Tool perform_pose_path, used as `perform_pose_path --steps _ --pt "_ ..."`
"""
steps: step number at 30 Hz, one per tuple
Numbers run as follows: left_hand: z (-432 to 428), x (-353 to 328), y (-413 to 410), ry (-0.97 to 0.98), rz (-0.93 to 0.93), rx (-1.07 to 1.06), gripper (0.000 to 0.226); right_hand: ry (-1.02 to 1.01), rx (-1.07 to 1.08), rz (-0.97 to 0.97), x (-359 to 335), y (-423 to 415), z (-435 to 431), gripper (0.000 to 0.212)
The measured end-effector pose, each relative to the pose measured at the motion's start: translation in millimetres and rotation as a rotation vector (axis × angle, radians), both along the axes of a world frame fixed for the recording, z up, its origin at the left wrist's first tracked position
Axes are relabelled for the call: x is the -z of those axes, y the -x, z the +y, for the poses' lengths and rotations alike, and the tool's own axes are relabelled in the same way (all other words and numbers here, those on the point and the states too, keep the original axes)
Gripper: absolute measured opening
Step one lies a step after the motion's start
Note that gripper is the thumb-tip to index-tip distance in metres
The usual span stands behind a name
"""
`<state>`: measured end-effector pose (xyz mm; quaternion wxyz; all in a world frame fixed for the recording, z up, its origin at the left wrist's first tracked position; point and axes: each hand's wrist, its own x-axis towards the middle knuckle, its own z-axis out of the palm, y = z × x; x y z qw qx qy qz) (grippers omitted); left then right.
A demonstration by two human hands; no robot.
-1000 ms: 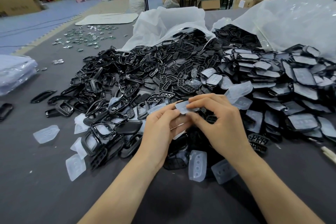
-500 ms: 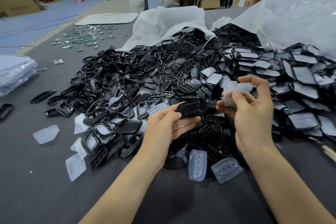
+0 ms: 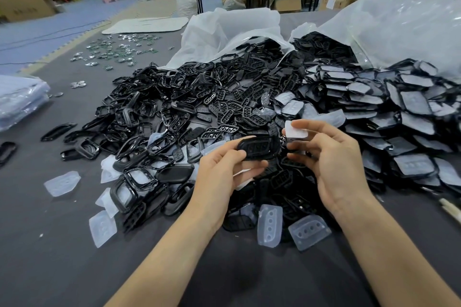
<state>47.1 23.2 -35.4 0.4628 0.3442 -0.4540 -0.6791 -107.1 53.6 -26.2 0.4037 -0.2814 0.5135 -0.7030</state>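
Note:
My left hand (image 3: 222,169) pinches a black key-fob shell (image 3: 259,148) with button holes, held above the table's near middle. Just right of it, my right hand (image 3: 331,164) pinches a small translucent rubber pad (image 3: 295,131) between thumb and forefinger. The two pieces are close but apart. Behind the hands lies a large heap of black shells and frames (image 3: 189,104), and to the right a heap of shells with pads fitted (image 3: 389,107).
Loose translucent pads (image 3: 270,224) lie on the dark grey table (image 3: 62,257) near my wrists and at the left (image 3: 62,183). White plastic bags (image 3: 399,25) spill parts at the back. Small metal pieces (image 3: 117,50) are scattered far left. A wrapped bundle (image 3: 20,99) sits at the left edge.
A second ago both hands were together on one piece. The right hand pulled right with the translucent pad, then came back toward the black shell in the left hand.

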Motion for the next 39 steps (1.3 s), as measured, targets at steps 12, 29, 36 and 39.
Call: perform_pose_path --steps 12,29,36,39 --pt "2 5 3 0.151 -0.124 -0.092 0.034 -0.049 -0.095 -0.057 0 -3 2 0.031" --pt "7 1 3 0.290 -0.171 -0.002 0.037 0.070 -0.169 -0.078 1 -4 1 0.018" --pt "3 3 4 0.141 -0.086 0.051 0.039 0.080 -0.131 0.016 -1 -4 2 0.017" --pt "2 2 4 0.073 0.002 0.064 0.038 0.080 -0.123 -0.024 -3 -5 2 0.015"
